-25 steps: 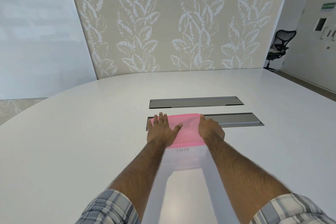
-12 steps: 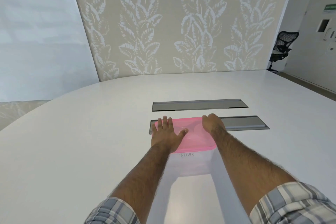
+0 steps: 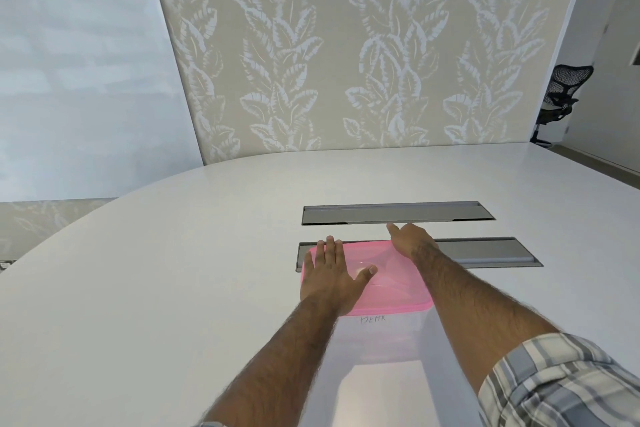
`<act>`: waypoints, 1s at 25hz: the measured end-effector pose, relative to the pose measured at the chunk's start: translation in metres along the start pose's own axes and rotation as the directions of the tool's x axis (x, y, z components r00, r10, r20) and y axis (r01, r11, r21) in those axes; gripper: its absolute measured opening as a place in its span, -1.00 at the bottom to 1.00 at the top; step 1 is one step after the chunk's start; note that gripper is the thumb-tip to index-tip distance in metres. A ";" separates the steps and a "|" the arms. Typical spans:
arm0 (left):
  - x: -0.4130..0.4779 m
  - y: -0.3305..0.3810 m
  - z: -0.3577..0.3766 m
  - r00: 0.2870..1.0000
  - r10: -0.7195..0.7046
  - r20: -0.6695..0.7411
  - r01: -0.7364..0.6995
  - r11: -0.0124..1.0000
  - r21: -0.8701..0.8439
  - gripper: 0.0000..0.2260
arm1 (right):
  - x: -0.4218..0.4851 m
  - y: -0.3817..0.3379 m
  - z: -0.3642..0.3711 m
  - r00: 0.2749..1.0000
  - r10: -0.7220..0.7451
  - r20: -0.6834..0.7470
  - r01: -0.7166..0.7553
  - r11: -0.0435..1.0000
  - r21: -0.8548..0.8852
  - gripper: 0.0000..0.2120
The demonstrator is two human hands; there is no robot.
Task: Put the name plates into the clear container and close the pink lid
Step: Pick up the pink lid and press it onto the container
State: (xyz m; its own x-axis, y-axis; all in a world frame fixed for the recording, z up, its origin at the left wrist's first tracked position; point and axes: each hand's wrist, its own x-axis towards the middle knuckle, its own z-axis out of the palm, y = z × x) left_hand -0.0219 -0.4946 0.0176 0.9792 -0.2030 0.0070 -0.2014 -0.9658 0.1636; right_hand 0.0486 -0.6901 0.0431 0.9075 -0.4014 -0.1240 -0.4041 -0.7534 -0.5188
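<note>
From the head camera, the clear container (image 3: 381, 340) is sitting on a white table (image 3: 173, 270) with the pink lid (image 3: 388, 284) lying on top of it. There is handwriting on its near wall just below the lid, and what is inside cannot be made out through the cloudy plastic. The left hand (image 3: 332, 274) is pressing flat on the left part of the lid, with its fingers straight and close together, reaching the lid's far left corner, and its thumb spread out toward the lid's middle. The right hand (image 3: 412, 241) is sitting over the lid's far right corner with its back to the camera. One fingertip is poking out past the lid's far edge and the other fingers are hidden behind the knuckles, so I cannot tell whether they are curling over the rim. A plaid sleeve (image 3: 561, 381) is showing on the right arm, nearer than the lid. A grey panel (image 3: 485, 251) set in the table is running out from under the lid's far edge to the right, and a second grey panel (image 3: 398, 213) is lying just beyond it. Far beyond the lid a leaf-patterned wall (image 3: 346, 45) is standing, with a black chair (image 3: 561, 94) to its right.
</note>
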 end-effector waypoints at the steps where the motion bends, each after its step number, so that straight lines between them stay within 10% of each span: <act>1: 0.000 0.000 0.000 1.000 0.000 0.000 0.000 1.000 -0.002 -0.09 | 0.003 0.000 0.001 1.000 0.011 0.023 -0.012 1.000 0.026 -0.36; 8: 0.001 -0.001 -0.001 1.000 -0.005 0.011 0.005 1.000 -0.005 -0.10 | 0.010 -0.003 -0.003 0.993 -0.067 0.096 0.077 0.992 -0.105 -0.70; 25: 0.002 0.000 0.000 1.000 -0.008 0.014 0.008 1.000 -0.007 -0.10 | 0.018 0.008 0.009 1.000 -0.029 0.000 0.029 0.998 0.059 -0.64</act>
State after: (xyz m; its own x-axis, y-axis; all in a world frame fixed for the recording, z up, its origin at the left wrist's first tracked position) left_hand -0.0197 -0.4955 0.0182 0.9803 -0.1972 -0.0078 -0.1930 -0.9663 0.1703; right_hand 0.0626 -0.6984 0.0288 0.9188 -0.3794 -0.1090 -0.3703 -0.7326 -0.5711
